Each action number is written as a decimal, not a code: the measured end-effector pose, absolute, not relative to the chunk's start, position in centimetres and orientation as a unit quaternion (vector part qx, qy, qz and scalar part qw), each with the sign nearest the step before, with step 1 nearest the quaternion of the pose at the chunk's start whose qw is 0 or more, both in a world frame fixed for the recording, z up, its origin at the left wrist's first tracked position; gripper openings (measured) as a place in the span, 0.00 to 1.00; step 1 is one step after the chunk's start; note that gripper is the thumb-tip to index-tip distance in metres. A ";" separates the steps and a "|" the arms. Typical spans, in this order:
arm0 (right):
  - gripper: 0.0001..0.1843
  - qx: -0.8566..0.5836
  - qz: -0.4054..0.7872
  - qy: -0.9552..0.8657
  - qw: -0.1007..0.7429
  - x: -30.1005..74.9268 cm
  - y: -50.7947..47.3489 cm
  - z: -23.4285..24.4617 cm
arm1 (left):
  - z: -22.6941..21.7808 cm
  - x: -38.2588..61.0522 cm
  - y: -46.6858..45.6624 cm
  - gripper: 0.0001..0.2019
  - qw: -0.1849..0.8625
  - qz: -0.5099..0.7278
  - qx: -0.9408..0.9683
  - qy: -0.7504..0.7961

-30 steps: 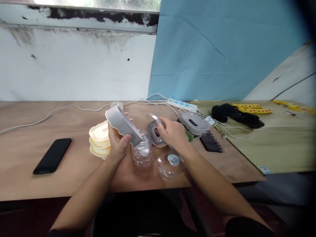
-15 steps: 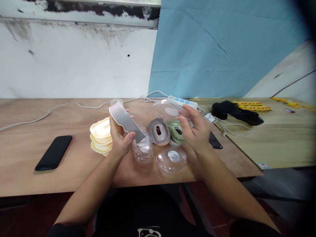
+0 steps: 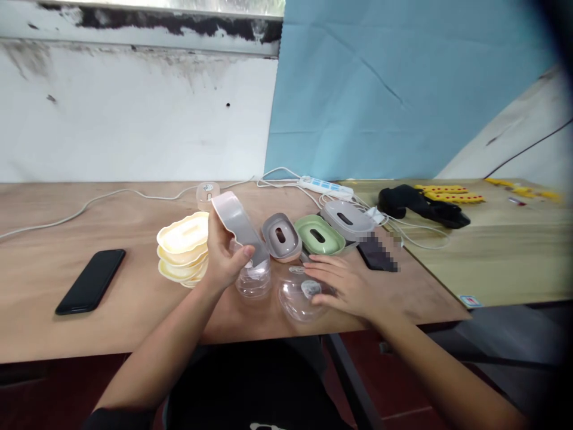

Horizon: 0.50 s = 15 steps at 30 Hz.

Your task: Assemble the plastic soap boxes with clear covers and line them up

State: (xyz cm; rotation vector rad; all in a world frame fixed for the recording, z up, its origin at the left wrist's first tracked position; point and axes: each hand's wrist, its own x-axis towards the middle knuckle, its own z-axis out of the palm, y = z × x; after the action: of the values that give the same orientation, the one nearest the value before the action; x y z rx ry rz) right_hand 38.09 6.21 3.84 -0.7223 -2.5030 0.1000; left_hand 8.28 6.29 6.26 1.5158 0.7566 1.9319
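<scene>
My left hand (image 3: 224,254) holds a grey oval tray (image 3: 239,227) tilted up on edge above the wooden table (image 3: 89,334). Under it stands a stack of clear plastic lids (image 3: 253,279). My right hand (image 3: 347,283) lies flat, fingers spread, on top of another clear lid pile (image 3: 298,298) near the table's front edge. Behind them sit a grey tray with a slot (image 3: 281,237), a green tray (image 3: 319,234) and a further grey tray (image 3: 348,218). Left of my left hand is a stack of cream-yellow trays (image 3: 182,246).
A black phone (image 3: 91,280) lies at the left, a second dark phone (image 3: 376,254) at the right. White cables and a power strip (image 3: 326,186) run along the back. A black object (image 3: 421,205) and yellow strips (image 3: 450,193) lie on the adjoining table.
My right hand carried a clear lid down from above the green tray and now presses it on the clear pile in front. The left hand's grey tray shifted slightly right.
</scene>
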 end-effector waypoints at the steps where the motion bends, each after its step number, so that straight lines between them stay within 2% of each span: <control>1: 0.25 -0.264 0.037 -0.930 0.252 38.2 6.4 3.8 | 6.2 8.3 6.3 0.46 0.290 0.710 0.572 0.290; 3: 0.28 -0.262 0.027 -0.934 0.241 38.5 6.7 3.4 | 6.0 8.3 6.3 0.47 0.300 0.687 0.586 0.306; 5: 0.27 -0.263 -0.001 -0.928 0.262 38.6 6.8 2.8 | 5.9 8.4 6.3 0.48 0.307 0.671 0.596 0.316; 9: 0.24 -0.263 -0.049 -0.894 0.361 37.8 6.4 2.8 | 5.8 8.5 6.1 0.51 0.323 0.655 0.605 0.317; 12: 0.25 -0.282 -0.028 -0.861 0.423 35.6 5.7 4.6 | 6.1 8.9 5.7 0.53 0.336 0.632 0.628 0.307; 13: 0.28 -0.289 -0.004 -0.854 0.432 34.7 5.5 5.3 | 6.2 9.0 5.5 0.54 0.344 0.619 0.639 0.299; 15: 0.44 -0.277 0.054 -0.850 0.445 32.6 5.2 6.6 | 6.6 9.4 4.9 0.55 0.365 0.588 0.665 0.281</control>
State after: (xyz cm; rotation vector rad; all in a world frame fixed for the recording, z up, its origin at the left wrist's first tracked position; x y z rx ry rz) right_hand 32.64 5.16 6.58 -0.6870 -2.1061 0.1332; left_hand 9.40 4.92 6.58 1.7093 0.7217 1.5118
